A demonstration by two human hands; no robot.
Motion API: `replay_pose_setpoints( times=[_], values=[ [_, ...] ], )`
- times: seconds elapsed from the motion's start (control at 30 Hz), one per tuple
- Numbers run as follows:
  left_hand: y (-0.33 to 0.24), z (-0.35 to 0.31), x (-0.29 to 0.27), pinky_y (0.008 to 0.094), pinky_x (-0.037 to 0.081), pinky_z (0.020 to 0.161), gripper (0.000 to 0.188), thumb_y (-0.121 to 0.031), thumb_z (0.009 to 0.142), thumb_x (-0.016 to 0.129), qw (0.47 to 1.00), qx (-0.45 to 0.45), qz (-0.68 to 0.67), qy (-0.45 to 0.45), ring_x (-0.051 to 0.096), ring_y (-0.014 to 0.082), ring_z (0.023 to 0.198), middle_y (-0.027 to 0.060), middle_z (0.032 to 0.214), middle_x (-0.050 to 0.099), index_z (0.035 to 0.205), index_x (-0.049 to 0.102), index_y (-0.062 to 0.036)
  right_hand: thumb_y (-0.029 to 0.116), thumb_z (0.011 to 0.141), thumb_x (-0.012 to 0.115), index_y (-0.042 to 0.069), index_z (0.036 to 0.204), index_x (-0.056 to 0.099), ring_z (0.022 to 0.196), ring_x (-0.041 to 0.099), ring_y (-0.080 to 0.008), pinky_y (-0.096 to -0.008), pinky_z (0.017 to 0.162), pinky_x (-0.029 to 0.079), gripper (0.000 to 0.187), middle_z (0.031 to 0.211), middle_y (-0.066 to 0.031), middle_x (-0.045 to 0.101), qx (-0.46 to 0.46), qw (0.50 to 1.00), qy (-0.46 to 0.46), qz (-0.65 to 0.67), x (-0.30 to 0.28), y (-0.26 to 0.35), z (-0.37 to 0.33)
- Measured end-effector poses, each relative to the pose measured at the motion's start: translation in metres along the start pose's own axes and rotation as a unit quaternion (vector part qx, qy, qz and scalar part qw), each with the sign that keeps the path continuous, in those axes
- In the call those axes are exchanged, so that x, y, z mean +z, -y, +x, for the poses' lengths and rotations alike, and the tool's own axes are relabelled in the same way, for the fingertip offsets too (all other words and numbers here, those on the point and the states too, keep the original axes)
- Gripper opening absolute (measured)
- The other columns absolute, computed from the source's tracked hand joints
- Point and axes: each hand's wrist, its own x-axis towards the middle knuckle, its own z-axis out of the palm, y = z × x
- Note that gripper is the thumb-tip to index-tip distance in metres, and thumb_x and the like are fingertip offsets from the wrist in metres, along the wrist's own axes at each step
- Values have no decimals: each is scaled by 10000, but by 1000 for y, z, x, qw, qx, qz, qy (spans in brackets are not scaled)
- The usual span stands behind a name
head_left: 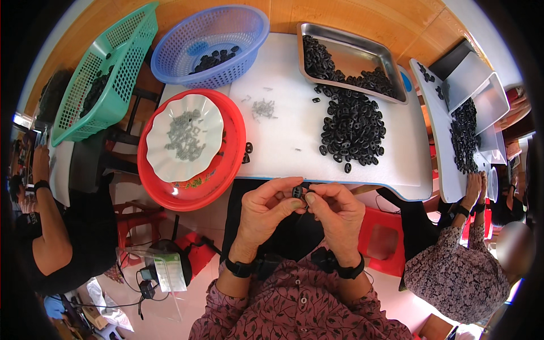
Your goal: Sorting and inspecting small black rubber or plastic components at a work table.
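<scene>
My left hand and my right hand meet just below the white table's near edge, both pinching one small black ring-like part between thumbs and fingertips. A heap of the same black parts lies on the table ahead and to the right, spilling from a metal tray. A small cluster of tiny grey metal pieces lies on the table ahead. To the left a white scalloped bowl with grey metal pieces sits inside a red basin.
A blue basket holding a few black parts and a green basket stand at the far left. A person on the right works at a second white table with black parts. Another person sits at the left. Red stools stand below.
</scene>
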Motion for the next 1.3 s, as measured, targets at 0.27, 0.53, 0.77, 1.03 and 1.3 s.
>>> replay_pose_setpoints(
  times=[0.27, 0.53, 0.77, 1.03, 1.3],
  values=[
    [1, 0, 2, 221, 520, 728, 350, 54, 841, 654, 999, 1, 49, -8, 622, 108, 807, 53, 940, 626, 1185, 594, 17, -41, 856, 646, -34, 970, 636, 747, 627, -77, -196, 688, 513, 114, 884, -58, 669, 3, 1000, 5, -28, -2, -3, 2],
    [4, 2, 0, 213, 517, 705, 340, 53, 826, 668, 997, 17, 71, -4, 601, 94, 805, 34, 942, 585, 1159, 615, 8, 17, 836, 685, -1, 950, 672, 654, 593, -49, -155, 539, 433, 116, 815, -33, 674, 33, 999, -17, -36, -4, -13, 3],
    [3, 2, -1, 209, 516, 691, 323, 49, 824, 670, 995, 19, 101, -7, 600, 91, 782, 36, 934, 581, 1141, 622, 12, 46, 854, 684, 9, 957, 673, 665, 584, -33, -161, 548, 441, 109, 775, -5, 658, 49, 998, -5, -31, -6, -15, 4],
    [3, 3, 0, 206, 516, 680, 310, 46, 818, 677, 992, 30, 119, -8, 601, 91, 776, 36, 918, 575, 1122, 632, 9, 46, 856, 681, 14, 955, 676, 670, 603, -42, -161, 547, 448, 104, 779, -15, 670, 66, 998, -3, -9, -7, -17, 4],
    [4, 3, 0, 205, 519, 684, 311, 52, 808, 683, 993, 39, 109, -9, 607, 93, 776, 39, 933, 583, 1113, 633, 11, 36, 853, 681, 5, 942, 676, 661, 608, -53, -166, 548, 456, 94, 777, -31, 670, 77, 997, 2, 16, -8, -17, 5]
  ],
)
